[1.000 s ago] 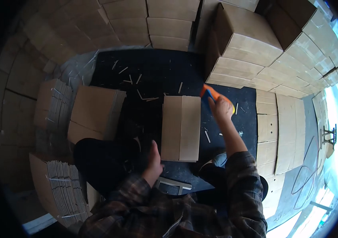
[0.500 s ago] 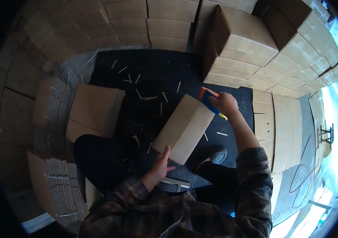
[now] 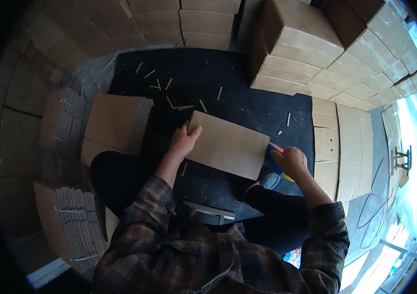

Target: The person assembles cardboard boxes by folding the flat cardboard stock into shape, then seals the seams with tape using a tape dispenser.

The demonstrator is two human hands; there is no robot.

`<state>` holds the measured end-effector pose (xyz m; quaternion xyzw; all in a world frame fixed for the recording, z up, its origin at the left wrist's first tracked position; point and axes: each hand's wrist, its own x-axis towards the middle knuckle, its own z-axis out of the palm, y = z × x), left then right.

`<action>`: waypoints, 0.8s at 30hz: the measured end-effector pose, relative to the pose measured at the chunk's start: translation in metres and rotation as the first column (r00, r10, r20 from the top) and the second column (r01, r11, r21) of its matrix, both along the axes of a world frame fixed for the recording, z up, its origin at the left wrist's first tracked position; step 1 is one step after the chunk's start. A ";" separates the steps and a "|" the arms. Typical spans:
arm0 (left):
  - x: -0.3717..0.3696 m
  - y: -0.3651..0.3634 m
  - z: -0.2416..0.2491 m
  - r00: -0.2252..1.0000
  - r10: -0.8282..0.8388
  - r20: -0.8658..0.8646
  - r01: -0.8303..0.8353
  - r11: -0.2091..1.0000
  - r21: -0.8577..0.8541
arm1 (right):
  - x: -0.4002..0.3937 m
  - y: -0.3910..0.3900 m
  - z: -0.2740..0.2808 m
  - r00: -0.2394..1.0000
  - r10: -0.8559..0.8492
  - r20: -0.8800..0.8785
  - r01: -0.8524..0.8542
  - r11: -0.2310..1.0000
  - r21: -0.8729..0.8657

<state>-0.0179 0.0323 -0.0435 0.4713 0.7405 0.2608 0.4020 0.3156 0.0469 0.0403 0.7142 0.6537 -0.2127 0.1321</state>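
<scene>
A closed cardboard box [image 3: 228,145] lies in front of me above the dark floor, its long side running left to right. My left hand [image 3: 183,141] grips its left end, thumb over the near top edge and fingers against the end face. At the right end, my right hand [image 3: 293,160] is closed around a blue and orange tape dispenser [image 3: 275,148] with a yellow part showing below the hand. The dispenser's orange front is up against the box's right edge. My fingers hide much of the tool.
Bundled flat cardboard stacks [image 3: 113,120] stand at my left, with another strapped stack [image 3: 76,225] nearer me. Taller cartons [image 3: 306,46] rise at the back right. Thin scraps [image 3: 220,93] litter the black floor mat [image 3: 247,105]. Flattened cardboard [image 3: 353,147] lies on the right.
The box has turned clockwise, from slanting up to the right to slanting down to the right. My left hand has moved up to its left end; my right hand has come down with the dispenser.
</scene>
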 end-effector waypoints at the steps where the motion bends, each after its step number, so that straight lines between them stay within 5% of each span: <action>1: -0.004 0.000 -0.015 0.998 0.011 -0.068 -0.013 0.999 -0.033 | -0.003 0.002 -0.001 1.000 -0.022 0.001 0.022 0.997 -0.073; 6: -0.008 -0.012 -0.053 0.993 0.034 -0.116 -0.022 0.994 0.108 | -0.010 0.011 -0.004 0.999 -0.041 0.005 0.042 0.988 -0.152; 11: -0.011 -0.009 -0.061 0.990 0.061 -0.124 -0.046 0.992 0.115 | 0.011 0.019 0.003 0.997 -0.049 0.063 0.047 0.999 0.023; 14: -0.007 -0.009 -0.052 0.987 0.132 -0.093 -0.112 0.973 0.202 | 0.028 0.014 0.037 0.982 -0.111 -0.151 0.137 0.975 0.174; 16: 0.006 -0.012 -0.008 0.801 0.189 -0.567 0.086 0.903 0.421 | 0.030 0.004 0.061 0.966 -0.104 -0.236 0.162 0.957 0.241; 18: 0.026 -0.013 0.030 0.940 0.080 -0.333 0.092 0.879 0.468 | 0.029 -0.006 0.077 0.677 -0.028 -0.736 0.205 0.967 0.152; 19: 0.032 -0.012 0.035 0.999 0.007 0.037 -0.022 0.901 0.434 | 0.021 -0.011 0.084 0.592 -0.068 -0.803 0.206 0.976 0.070; 21: 0.050 -0.019 0.082 0.795 0.051 0.604 -0.141 0.985 0.103 | 0.013 -0.015 0.084 0.485 -0.073 -0.871 0.119 0.993 -0.016; 24: 0.057 -0.028 0.089 0.661 0.137 0.738 -0.061 0.990 -0.129 | -0.006 -0.014 0.078 0.455 -0.110 -0.884 0.059 0.994 -0.094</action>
